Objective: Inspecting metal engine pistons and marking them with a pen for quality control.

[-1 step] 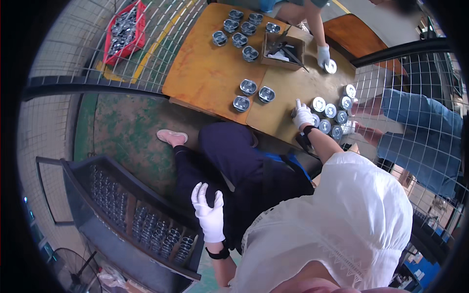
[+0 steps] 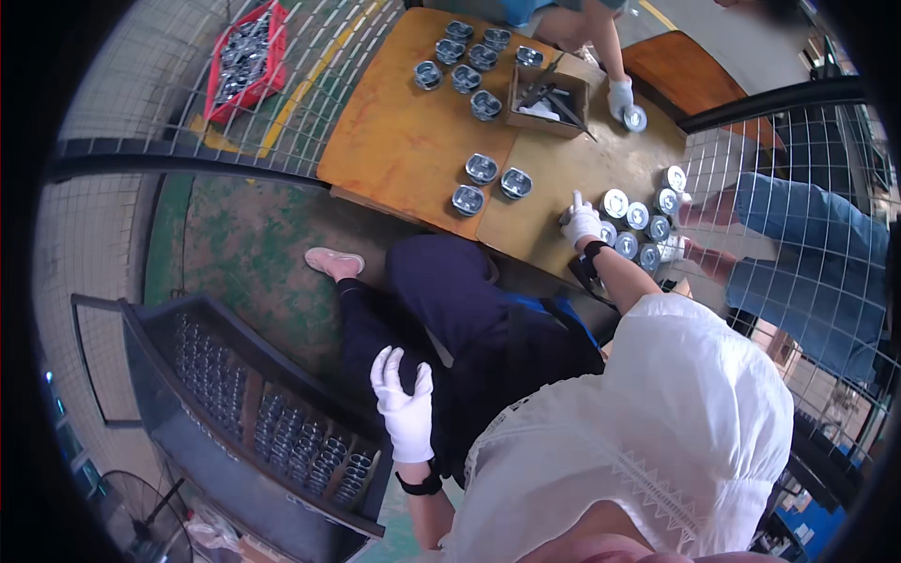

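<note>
Okay, biggest first: yellow-brown table (image 2: 375, 141) under the right hand (image 2: 583, 223). Left hand (image 2: 407, 418) is way back from it, fingers spread and empty. Silver pistons (image 2: 636, 216) stand on end just right of the right fingers, so that hand's nearer. Can't tell if it's gripping the dark piece (image 2: 565, 217) at its left edge. Since the earlier frame, the co-worker's piston (image 2: 635, 118), beyond those fingers, went from bright to grey.

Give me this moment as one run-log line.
left hand: open, empty, off table; right hand: over table, beside clustered round metal parts, grip unclear; co-worker's hand: at separate metal part; open box: dark items inside
</note>
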Motion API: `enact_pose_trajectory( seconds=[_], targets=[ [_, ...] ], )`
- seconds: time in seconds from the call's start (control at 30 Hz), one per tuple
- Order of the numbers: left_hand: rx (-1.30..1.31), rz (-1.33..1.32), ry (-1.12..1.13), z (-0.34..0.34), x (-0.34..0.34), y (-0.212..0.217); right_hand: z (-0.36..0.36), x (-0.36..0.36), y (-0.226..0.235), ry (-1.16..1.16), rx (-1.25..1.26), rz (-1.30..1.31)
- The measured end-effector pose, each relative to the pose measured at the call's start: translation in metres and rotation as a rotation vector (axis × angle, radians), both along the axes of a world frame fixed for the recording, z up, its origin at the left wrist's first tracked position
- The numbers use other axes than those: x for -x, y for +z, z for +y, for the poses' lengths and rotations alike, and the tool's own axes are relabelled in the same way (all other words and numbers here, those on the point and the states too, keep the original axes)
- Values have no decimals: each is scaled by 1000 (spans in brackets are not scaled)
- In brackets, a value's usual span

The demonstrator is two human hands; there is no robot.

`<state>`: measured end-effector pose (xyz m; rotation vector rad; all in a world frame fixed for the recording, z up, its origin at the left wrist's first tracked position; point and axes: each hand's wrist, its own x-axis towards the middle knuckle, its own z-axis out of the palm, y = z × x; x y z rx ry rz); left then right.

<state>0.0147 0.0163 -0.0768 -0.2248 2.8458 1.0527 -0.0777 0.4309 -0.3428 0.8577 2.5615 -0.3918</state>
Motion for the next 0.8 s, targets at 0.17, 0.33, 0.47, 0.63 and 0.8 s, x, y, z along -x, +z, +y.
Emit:
enact_pose_trajectory(
  seconds=[0.17,0.33,0.47,0.63,0.8],
  targets=[
    [-44,67,-193,22,28,27,-33,25,41,-496,1003,227],
    [-134,197,-328,37,55,53,-135,30,213,-351,1888,208],
    [-207,377,-290,43,68,65,-188,17,295,-202,2163,114],
    [-386,479,-21,28,58,58,-225,4,327,-171,2201,-32],
    [-827,23,289,7,52,81,-229,-6,345,48,1917,-34]
  ],
)
